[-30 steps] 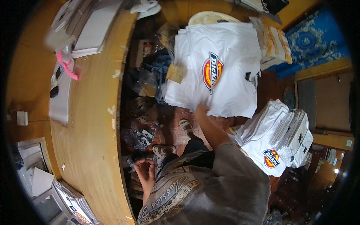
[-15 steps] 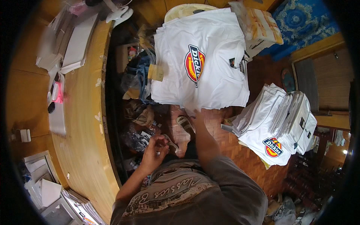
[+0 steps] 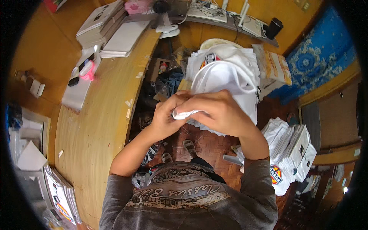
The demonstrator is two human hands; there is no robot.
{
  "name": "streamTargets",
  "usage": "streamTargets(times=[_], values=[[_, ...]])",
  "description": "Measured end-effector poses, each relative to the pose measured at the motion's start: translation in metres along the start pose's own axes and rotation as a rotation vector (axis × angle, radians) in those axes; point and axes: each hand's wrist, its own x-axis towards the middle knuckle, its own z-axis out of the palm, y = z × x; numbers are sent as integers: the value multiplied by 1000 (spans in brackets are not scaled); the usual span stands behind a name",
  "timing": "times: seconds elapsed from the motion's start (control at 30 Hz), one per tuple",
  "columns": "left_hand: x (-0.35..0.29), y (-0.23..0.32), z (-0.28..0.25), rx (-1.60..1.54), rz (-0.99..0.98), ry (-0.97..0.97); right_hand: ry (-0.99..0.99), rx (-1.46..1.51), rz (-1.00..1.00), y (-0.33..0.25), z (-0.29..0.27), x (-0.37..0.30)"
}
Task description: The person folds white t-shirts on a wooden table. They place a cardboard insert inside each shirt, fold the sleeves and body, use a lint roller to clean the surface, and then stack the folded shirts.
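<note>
In front of my chest, my left hand (image 3: 167, 115) and my right hand (image 3: 224, 111) are both closed on a white T-shirt (image 3: 224, 74). Its near edge is gathered between my fingers and a small fold pokes out toward me. Beyond my hands the cloth curves up in a loop. Underneath and behind it lies a pile of white T-shirts (image 3: 242, 53); part of a red and dark printed emblem shows at the pile's far left. Most of the pile's top is hidden by the lifted shirt and my hands.
At left runs a long wooden table (image 3: 99, 134) with stacked white sheets (image 3: 126, 38) and a pink tape dispenser (image 3: 88, 71). Another stack of folded white shirts (image 3: 287, 149) stands on the floor at right. A taped box (image 3: 276, 69) sits beside the pile, before a blue curtain (image 3: 318, 53).
My right hand has come back from the pile and my left has risen to meet it. Both now grip the top shirt, which is lifted. The view has tilted upward.
</note>
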Motion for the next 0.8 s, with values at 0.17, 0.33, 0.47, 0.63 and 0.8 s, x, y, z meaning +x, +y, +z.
streamTargets(times=[0.17, 0.33, 0.47, 0.63, 0.8], values=[[19, 39, -6, -229, 207, 627, 170, -126, -163, -41, -27, 37], [-6, 40, -32, 191, -142, 244, 107, -30, -232, -37, -21, 57], [-41, 24, -48, -156, -380, -438, -28, 123, -133, -19, -19, 68], [-46, 95, -110, -88, -331, -54, -271, 313, 0, 39, 12, 58], [-62, 184, -129, 187, -376, 304, -1116, -63, 292, 103, 150, 4]])
